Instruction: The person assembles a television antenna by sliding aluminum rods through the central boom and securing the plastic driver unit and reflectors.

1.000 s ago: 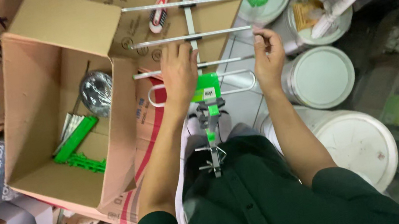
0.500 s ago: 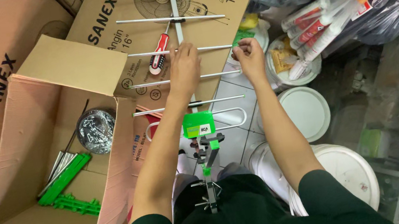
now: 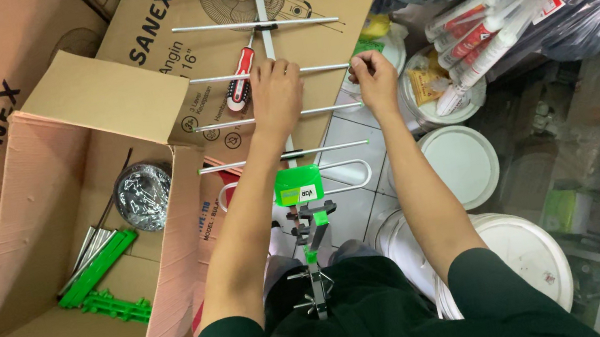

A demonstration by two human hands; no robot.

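The left hand point(image 3: 275, 92) lies over the central boom of a metal antenna point(image 3: 280, 118), hiding the joint beneath it, so whether its fingers clamp the boom or merely rest there cannot be told. The right hand point(image 3: 375, 75) is closed, fingers pinched together on the right end of the third cross rod point(image 3: 319, 69). The antenna runs from the person's lap up across a flattened brown carton point(image 3: 167, 19) printed with a fan drawing; its top is cut off by the frame edge. A green plastic block point(image 3: 297, 184) sits on the boom above a wire loop. A red-handled screwdriver point(image 3: 241, 77) lies on the carton just beside the left hand, its tip half hidden by a rod. To the left stands an open cardboard box point(image 3: 64, 111) holding green plastic brackets point(image 3: 98, 270), a bundle of metal rods and a shiny bagged lump too crumpled to make out. To the right are white bucket lids point(image 3: 464, 164) and red-and-white sealant tubes point(image 3: 478, 38).
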